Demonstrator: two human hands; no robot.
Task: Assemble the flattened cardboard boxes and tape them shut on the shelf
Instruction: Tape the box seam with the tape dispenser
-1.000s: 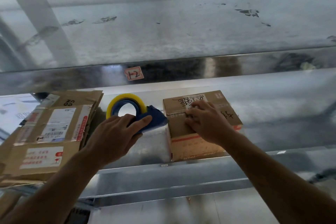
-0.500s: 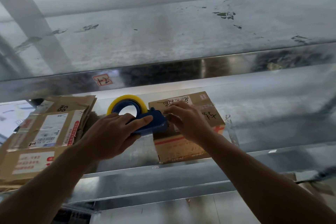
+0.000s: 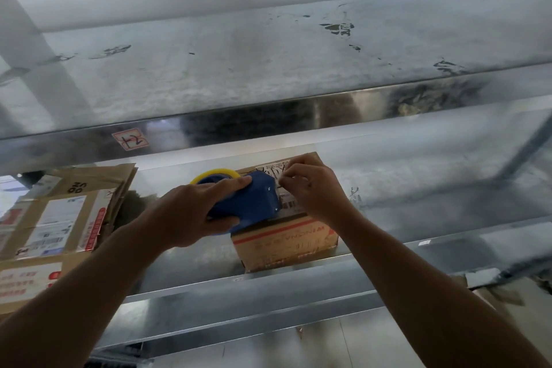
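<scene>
A small assembled cardboard box (image 3: pixel 286 243) with red print stands on the metal shelf (image 3: pixel 448 251). My left hand (image 3: pixel 191 215) grips a blue tape dispenser (image 3: pixel 257 203) with a yellow-rimmed roll and holds it over the box's top left part. My right hand (image 3: pixel 313 188) is on the box's top, its thumb and fingers pinched together at the dispenser's front edge; the tape itself is too thin to make out. Most of the box's top is hidden by both hands.
A pile of flattened cardboard boxes (image 3: pixel 65 218) with shipping labels lies on the shelf at the left. An upper shelf (image 3: pixel 268 69) hangs close overhead, with a small paper tag (image 3: pixel 130 139) on its front edge. A shelf upright (image 3: pixel 525 152) stands at the right.
My left hand has brought the dispenser from beside the box onto its top. My right hand went from lying flat on the box to pinching at the dispenser's front.
</scene>
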